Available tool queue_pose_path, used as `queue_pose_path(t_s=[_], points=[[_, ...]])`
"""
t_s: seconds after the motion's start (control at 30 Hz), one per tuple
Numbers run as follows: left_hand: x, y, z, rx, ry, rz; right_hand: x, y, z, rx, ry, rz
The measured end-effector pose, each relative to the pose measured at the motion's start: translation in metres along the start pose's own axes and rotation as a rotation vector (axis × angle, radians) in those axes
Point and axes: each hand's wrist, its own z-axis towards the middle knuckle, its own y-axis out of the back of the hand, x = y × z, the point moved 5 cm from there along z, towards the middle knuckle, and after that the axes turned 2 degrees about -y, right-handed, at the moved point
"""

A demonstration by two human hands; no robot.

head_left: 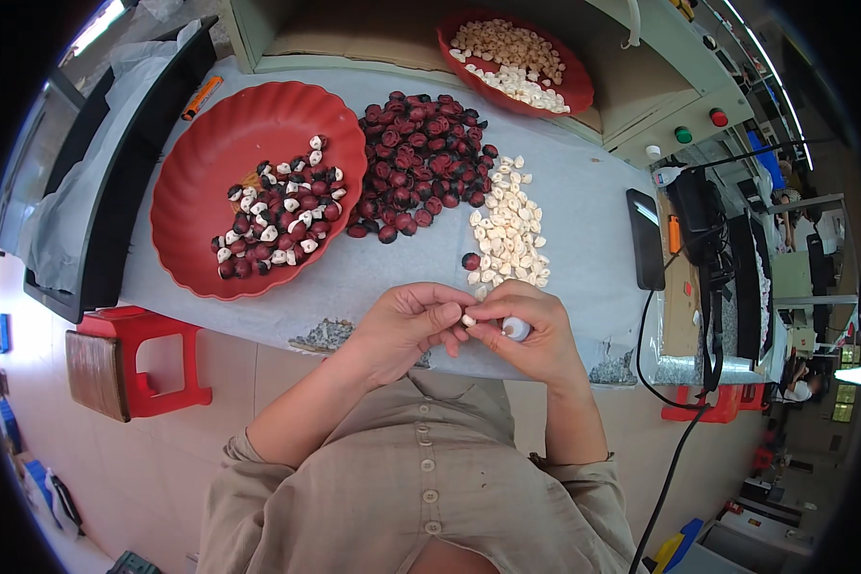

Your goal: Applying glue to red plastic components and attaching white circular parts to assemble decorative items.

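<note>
My left hand (416, 320) and my right hand (534, 335) meet at the table's near edge, fingertips pinched together. A small cream piece (468, 321) shows between them, its far side hidden by fingers. Tucked in my right palm is a small white plastic bottle (516, 328). Just beyond my hands lie loose cream shell-shaped pieces (512, 234), with one dark red piece (471, 260) at their left side. A heap of dark red and black cup-shaped pieces (421, 158) sits farther back. Left of it, a red scalloped tray (196, 158) holds red pieces joined with white ones (277, 215).
Another red tray (584, 86) with cream and tan pieces stands in an open-fronted cabinet (631, 129). A black phone (646, 239) and cables lie at right. An orange cutter (202, 98) and a black bin (134, 191) are at left, above a red stool (153, 364).
</note>
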Motion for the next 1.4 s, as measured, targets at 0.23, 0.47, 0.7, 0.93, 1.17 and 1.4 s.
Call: queue_pose_path(t_s=[0.23,0.47,0.7,0.93,1.17,1.4], points=[[0.0,0.0,0.0,-0.002,0.002,0.01,0.01,0.002,0.006,0.075,0.003,-0.073],[0.002,0.003,0.001,-0.06,-0.034,0.032,0.009,-0.001,0.008,0.091,-0.02,-0.097],[-0.001,-0.001,0.002,-0.098,-0.02,0.019,0.001,0.0,0.004,-0.028,-0.049,-0.015],[0.001,0.0,-0.001,-0.128,-0.052,0.076,-0.001,-0.004,0.005,0.009,-0.073,-0.043],[0.0,0.0,0.0,-0.13,-0.074,0.096,-0.01,0.006,-0.004,-0.103,-0.332,0.081],[0.005,0.008,0.001,-0.079,-0.058,0.038,-0.051,0.033,-0.031,-0.488,-0.29,0.888]])
